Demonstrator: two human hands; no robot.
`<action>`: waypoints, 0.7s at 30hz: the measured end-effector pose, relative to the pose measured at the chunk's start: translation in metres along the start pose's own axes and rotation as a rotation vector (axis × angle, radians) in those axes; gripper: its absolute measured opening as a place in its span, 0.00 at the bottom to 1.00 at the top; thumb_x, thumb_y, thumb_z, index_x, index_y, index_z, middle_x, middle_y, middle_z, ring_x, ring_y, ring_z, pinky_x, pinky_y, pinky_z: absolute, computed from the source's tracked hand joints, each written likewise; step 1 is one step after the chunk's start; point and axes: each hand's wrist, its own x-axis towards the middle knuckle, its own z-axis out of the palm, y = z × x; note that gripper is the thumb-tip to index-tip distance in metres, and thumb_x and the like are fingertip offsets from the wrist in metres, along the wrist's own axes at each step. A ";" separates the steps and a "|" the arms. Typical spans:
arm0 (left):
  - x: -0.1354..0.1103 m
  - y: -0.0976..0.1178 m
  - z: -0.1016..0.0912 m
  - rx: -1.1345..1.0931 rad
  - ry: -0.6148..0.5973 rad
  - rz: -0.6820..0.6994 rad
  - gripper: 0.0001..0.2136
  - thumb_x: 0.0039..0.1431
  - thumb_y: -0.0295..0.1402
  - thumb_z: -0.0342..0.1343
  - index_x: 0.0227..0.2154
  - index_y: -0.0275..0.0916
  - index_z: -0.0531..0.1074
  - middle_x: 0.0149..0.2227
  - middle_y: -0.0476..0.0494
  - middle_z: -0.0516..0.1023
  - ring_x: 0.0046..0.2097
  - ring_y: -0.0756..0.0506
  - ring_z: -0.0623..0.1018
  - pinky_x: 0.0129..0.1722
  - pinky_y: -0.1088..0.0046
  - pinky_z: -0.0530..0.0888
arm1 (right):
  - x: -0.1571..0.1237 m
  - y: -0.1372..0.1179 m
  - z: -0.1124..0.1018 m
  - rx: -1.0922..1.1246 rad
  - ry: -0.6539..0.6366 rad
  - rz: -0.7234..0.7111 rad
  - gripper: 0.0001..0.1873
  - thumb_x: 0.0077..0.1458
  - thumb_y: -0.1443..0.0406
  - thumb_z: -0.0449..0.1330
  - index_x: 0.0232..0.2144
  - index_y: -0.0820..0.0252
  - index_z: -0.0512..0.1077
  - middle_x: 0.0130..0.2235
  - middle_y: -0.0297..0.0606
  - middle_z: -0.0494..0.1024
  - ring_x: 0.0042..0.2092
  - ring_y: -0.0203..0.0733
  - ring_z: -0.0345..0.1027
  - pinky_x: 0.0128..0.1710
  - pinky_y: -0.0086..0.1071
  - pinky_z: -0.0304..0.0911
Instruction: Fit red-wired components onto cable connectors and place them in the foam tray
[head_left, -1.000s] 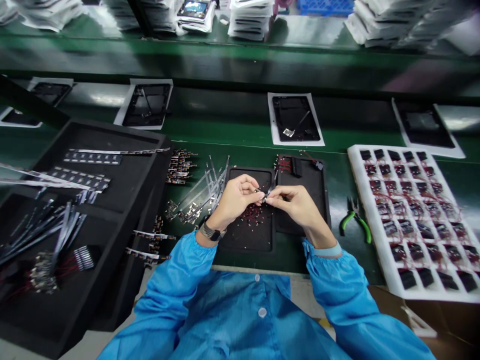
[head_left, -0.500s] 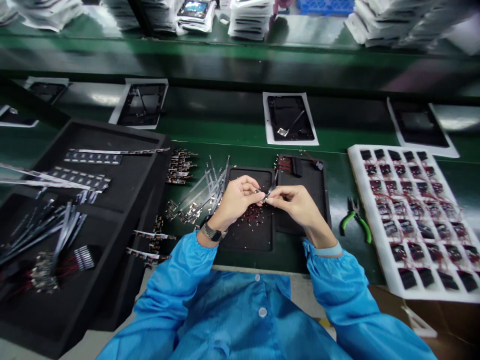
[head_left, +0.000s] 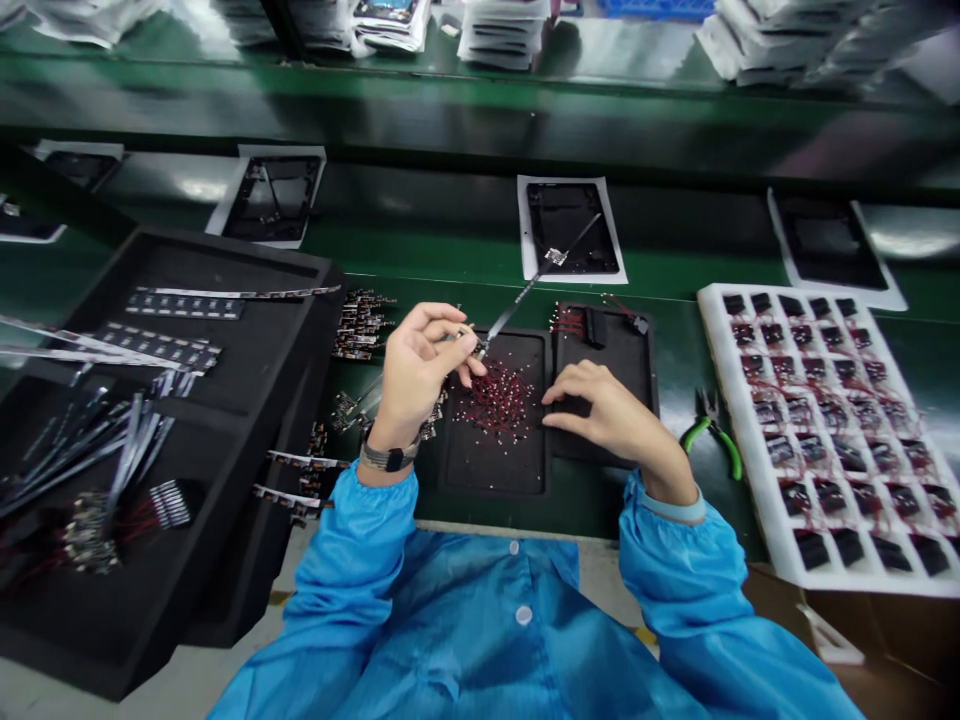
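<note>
My left hand (head_left: 429,362) pinches the end of a flat flex cable (head_left: 512,306) between thumb and fingers. The strip slants up and to the right, away from the fingers. Below it, a heap of tiny parts with dark red wires (head_left: 499,402) lies in a shallow black tray (head_left: 495,478). My right hand (head_left: 596,412) hovers at the right side of that heap, thumb and fingers apart and nothing visible between them. Under the right hand is a second black tray (head_left: 643,385) with red-wired pieces and a black block (head_left: 595,328). More flex cables (head_left: 360,408) lie partly hidden behind my left wrist.
Green-handled pliers (head_left: 712,436) lie right of the trays, beside a white foam tray (head_left: 712,350) of black wired parts. Large black trays (head_left: 247,440) with cables and strips stand at left. Black tablet housings (head_left: 574,205) on white sheets line the back, below a shelf with stacked packets (head_left: 501,35).
My hands have come apart. The left has moved left with the flex cable, which now stretches out diagonally. The right has let go and moved slightly right and down, uncovering the red-wired heap.
</note>
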 end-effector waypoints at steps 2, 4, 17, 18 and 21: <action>0.003 0.001 -0.005 0.000 0.035 0.024 0.16 0.57 0.32 0.69 0.43 0.38 0.69 0.33 0.50 0.79 0.26 0.49 0.82 0.17 0.79 0.73 | -0.002 -0.001 0.005 -0.144 -0.104 0.009 0.12 0.56 0.61 0.73 0.41 0.56 0.79 0.40 0.41 0.78 0.45 0.53 0.67 0.46 0.44 0.61; 0.005 0.000 -0.007 -0.003 0.044 0.028 0.16 0.56 0.31 0.69 0.43 0.38 0.69 0.34 0.49 0.79 0.25 0.50 0.81 0.17 0.79 0.73 | 0.000 -0.004 0.012 -0.203 -0.120 0.008 0.13 0.55 0.61 0.73 0.42 0.57 0.78 0.40 0.42 0.77 0.45 0.52 0.66 0.45 0.43 0.60; 0.007 -0.007 -0.002 -0.053 0.108 -0.032 0.11 0.50 0.28 0.71 0.35 0.35 0.75 0.29 0.48 0.77 0.26 0.53 0.76 0.21 0.80 0.71 | 0.025 -0.030 0.053 -0.187 0.005 0.008 0.04 0.62 0.67 0.68 0.35 0.59 0.76 0.33 0.38 0.76 0.39 0.46 0.67 0.41 0.38 0.55; 0.007 -0.007 -0.002 -0.051 0.107 -0.035 0.12 0.50 0.28 0.71 0.35 0.36 0.75 0.29 0.48 0.77 0.26 0.53 0.76 0.21 0.80 0.71 | 0.025 -0.029 0.054 -0.183 -0.003 0.003 0.04 0.62 0.67 0.67 0.34 0.59 0.76 0.33 0.38 0.76 0.39 0.47 0.67 0.42 0.38 0.56; 0.008 -0.009 -0.002 -0.039 0.104 -0.042 0.12 0.49 0.30 0.71 0.35 0.36 0.75 0.30 0.49 0.77 0.26 0.53 0.76 0.21 0.80 0.70 | 0.024 -0.026 0.051 -0.124 0.007 -0.007 0.03 0.64 0.68 0.65 0.35 0.58 0.76 0.33 0.38 0.77 0.39 0.47 0.67 0.43 0.38 0.58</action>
